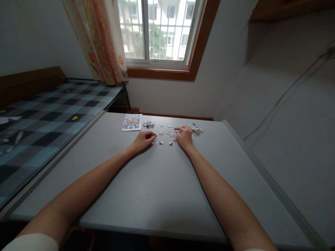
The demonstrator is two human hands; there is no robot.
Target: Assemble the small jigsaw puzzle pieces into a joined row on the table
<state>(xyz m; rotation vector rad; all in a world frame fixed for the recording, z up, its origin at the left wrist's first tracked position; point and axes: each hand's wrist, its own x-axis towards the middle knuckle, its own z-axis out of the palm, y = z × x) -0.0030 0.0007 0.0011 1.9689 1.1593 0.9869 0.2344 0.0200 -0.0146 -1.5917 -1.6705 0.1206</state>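
Pale table [146, 181] below a barred window [167, 31], head view. Loose jigsaw pieces [161, 132] lie in short rows between the hands; left pile [149, 124] sits beside a printed picture sheet [132, 122], right pile [198, 130] just beyond the right hand [184, 137]. Left hand [144, 140]: fingers bunched, cannot tell whether closed on a piece. Right: index extended, grip unclear. Judged risk: low fingertip sweep scattering the rows.

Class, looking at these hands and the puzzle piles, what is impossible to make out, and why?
In the head view:
Left hand: whether it pinches anything; fingertips too small to tell.
Right hand: what lies beneath; the hand itself hides it.
Left pile and right pile: how many pieces; overlapping and tiny.
Printed sheet: picture details; too small.
Bed: full extent; cut off by the left edge.
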